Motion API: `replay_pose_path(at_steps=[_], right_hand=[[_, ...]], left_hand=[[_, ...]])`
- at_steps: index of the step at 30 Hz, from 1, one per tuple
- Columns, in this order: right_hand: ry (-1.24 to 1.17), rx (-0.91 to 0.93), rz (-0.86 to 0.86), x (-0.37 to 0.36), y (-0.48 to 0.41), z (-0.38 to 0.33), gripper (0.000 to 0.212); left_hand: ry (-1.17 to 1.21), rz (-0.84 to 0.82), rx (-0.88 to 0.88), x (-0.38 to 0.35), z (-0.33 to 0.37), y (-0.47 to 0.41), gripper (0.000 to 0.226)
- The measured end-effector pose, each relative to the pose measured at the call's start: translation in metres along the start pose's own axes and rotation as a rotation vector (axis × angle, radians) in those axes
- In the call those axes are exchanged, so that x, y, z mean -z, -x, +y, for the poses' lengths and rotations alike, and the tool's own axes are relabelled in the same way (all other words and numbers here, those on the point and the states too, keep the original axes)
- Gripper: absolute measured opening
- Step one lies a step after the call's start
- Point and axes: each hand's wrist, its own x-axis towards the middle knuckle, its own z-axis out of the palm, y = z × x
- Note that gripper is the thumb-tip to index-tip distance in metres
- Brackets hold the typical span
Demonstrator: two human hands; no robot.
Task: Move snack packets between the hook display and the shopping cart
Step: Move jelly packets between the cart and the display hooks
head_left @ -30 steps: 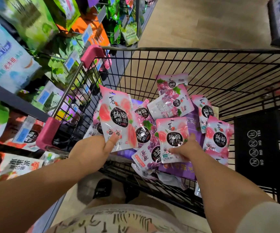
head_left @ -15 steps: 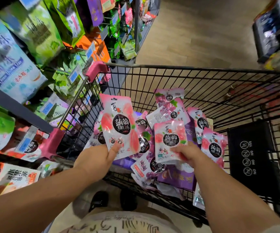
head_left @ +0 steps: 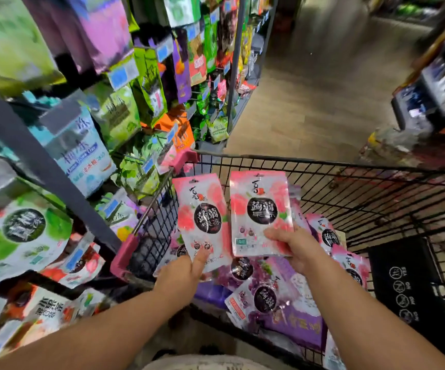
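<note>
Observed from the aisle, with the person's forward view taken as twelve o'clock.

The left hand [head_left: 182, 272] holds one pink packet [head_left: 204, 220] by its bottom edge, thumb pressed on the front and fingers behind. The right hand [head_left: 294, 248] has its fingers curled round the lower right corner of a second pink packet [head_left: 260, 212]. Both packets stand upright with their printed faces toward the person, side by side and just apart.

Location of goods: the two held packets are up above the near left part of the cart [head_left: 322, 162]. A pile of packets [head_left: 266, 297], pink and purple, lies in the basket beneath them, from three to six o'clock of the hands. The hook display [head_left: 146, 84] stands at nine to eleven o'clock, close against the cart's left side, hung with green, purple and orange bags.

Assessment: the low grip keeps each top edge free, which is where a hanging hole would sit, though the hole itself is too small to confirm. With the faces turned toward the person, each label can be checked and matched to a hook. I judge the step in hand to be cart to display. The next move calls for a swing toward ten o'clock and careful threading of a top edge onto a hook.

Risk: a grip this low may let a packet flop. The display is blurred, so the target hook cannot be identified.
</note>
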Motion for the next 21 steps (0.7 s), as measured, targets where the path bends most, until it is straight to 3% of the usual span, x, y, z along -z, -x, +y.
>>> replay_pose_path(at_steps=[4, 7, 9, 12, 17, 21], right_hand=[[-0.005, 0.145, -0.063, -0.044, 0.018, -0.024, 0.038], [-0.047, 0.188, -0.139, -0.081, 0.026, -0.037, 0.028], [-0.042, 0.198, -0.164, -0.106, 0.033, -0.047, 0.035], [0.000, 0.193, -0.286, -0.141, 0.042, -0.065, 0.076], [0.147, 0.284, -0.452, -0.197, 0.068, -0.090, 0.055], [0.222, 0.426, -0.506, -0.236, 0.087, -0.107, 0.069]], left_hand=[[0.230, 0.121, -0.018, 0.032, 0.008, 0.009, 0.062], [0.253, 0.222, -0.028, 0.065, 0.015, 0.021, 0.055], [0.249, 0.306, -0.049, 0.089, 0.018, 0.028, 0.047], [0.266, 0.418, -0.095, 0.123, 0.020, 0.043, 0.044], [0.354, 0.532, -0.057, 0.166, 0.004, 0.066, 0.040], [0.346, 0.641, -0.082, 0.200, -0.004, 0.091, 0.050]])
